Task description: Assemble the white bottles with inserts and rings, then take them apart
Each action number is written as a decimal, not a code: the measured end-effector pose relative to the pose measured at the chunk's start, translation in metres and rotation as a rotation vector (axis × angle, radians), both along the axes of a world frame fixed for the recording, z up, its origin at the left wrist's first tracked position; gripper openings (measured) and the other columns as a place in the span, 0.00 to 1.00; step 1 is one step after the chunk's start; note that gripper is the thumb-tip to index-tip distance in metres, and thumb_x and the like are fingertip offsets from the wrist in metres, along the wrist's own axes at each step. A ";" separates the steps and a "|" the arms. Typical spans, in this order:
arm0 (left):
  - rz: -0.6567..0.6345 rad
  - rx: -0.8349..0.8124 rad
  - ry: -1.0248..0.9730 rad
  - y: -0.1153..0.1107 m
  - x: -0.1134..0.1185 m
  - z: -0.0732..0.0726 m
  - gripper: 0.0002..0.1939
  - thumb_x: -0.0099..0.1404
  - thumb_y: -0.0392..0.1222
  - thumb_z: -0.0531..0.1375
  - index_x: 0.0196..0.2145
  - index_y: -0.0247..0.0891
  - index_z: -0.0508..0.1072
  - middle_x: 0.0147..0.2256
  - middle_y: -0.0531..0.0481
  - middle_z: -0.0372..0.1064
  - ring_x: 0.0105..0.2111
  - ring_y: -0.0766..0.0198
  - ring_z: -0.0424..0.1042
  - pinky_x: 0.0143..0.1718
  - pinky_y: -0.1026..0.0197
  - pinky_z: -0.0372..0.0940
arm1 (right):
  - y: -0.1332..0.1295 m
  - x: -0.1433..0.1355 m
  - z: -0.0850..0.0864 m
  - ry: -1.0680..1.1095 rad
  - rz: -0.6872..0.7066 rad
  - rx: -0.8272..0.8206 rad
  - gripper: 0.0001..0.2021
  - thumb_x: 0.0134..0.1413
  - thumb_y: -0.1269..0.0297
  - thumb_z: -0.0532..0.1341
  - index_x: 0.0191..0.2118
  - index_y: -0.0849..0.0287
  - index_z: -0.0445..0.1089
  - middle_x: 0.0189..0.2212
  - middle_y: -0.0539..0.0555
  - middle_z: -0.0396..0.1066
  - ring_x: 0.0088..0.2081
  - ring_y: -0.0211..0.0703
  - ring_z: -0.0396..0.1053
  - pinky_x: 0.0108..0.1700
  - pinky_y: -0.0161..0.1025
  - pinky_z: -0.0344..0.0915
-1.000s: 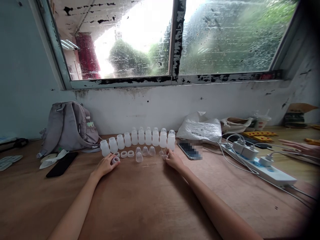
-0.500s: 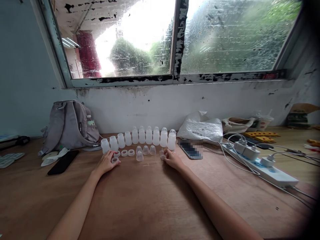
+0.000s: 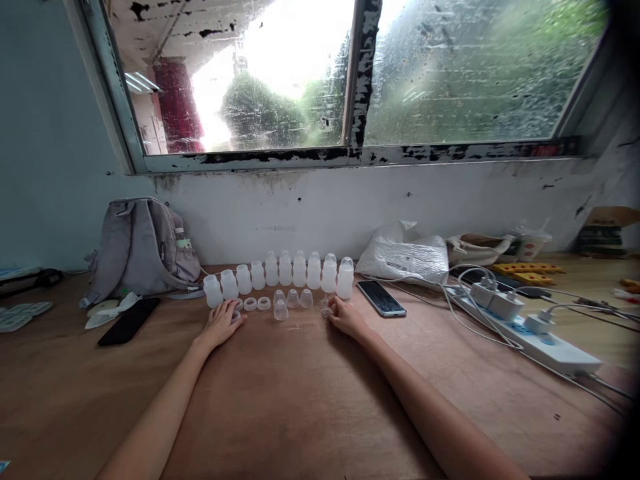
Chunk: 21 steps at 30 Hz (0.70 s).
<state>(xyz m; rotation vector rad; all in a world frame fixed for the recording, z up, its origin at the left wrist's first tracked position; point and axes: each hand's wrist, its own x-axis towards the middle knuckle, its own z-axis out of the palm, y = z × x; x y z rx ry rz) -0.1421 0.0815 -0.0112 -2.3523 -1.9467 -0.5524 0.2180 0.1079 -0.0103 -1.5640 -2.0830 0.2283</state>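
Note:
Frosted white baby bottles (image 3: 285, 270) stand in a curved row, the right-hand ones under clear caps, the left-hand ones uncapped. My left hand (image 3: 223, 325) rests before the leftmost bottle (image 3: 213, 291), its thumb and fingers closed around a white bottle ring (image 3: 235, 315) they partly cover. More white rings (image 3: 264, 304) lie to its right. Several loose clear caps (image 3: 281, 309) stand mid-table. At the right end, my right hand (image 3: 349, 320) has its fingertips pinched at a small clear bottle nipple (image 3: 326, 312), with another just behind; the fingers partly hide it.
A phone (image 3: 381, 298) lies right of my right hand, with a silver bag (image 3: 407, 257) behind it. Farther right are a power strip (image 3: 550, 347) and cables. At left sit a grey backpack (image 3: 143, 253) and a black phone (image 3: 129, 322).
My left hand has shifted slightly right and settled lower over the ring, hiding more of it. My right hand has barely moved. The view has shifted a little.

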 end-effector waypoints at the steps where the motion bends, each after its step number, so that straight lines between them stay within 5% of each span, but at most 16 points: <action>1: -0.002 0.001 0.000 0.000 0.001 0.000 0.28 0.60 0.57 0.44 0.53 0.40 0.55 0.53 0.44 0.53 0.52 0.54 0.53 0.50 0.51 0.49 | 0.000 0.000 0.000 -0.001 -0.001 0.000 0.10 0.42 0.73 0.53 0.36 0.59 0.60 0.24 0.49 0.64 0.26 0.36 0.60 0.26 0.30 0.49; 12: -0.001 0.040 -0.007 0.009 -0.001 -0.010 0.30 0.60 0.58 0.44 0.56 0.39 0.49 0.57 0.42 0.47 0.56 0.53 0.47 0.53 0.51 0.46 | 0.001 0.001 0.000 -0.004 -0.013 -0.004 0.09 0.44 0.69 0.54 0.35 0.59 0.61 0.23 0.49 0.64 0.25 0.36 0.61 0.26 0.31 0.50; 21: -0.067 0.052 -0.061 0.007 -0.001 -0.007 0.29 0.60 0.57 0.44 0.54 0.40 0.51 0.54 0.44 0.52 0.54 0.55 0.52 0.51 0.54 0.49 | -0.001 -0.001 0.002 -0.002 -0.031 -0.001 0.10 0.48 0.59 0.54 0.35 0.58 0.62 0.24 0.50 0.66 0.26 0.38 0.62 0.27 0.31 0.52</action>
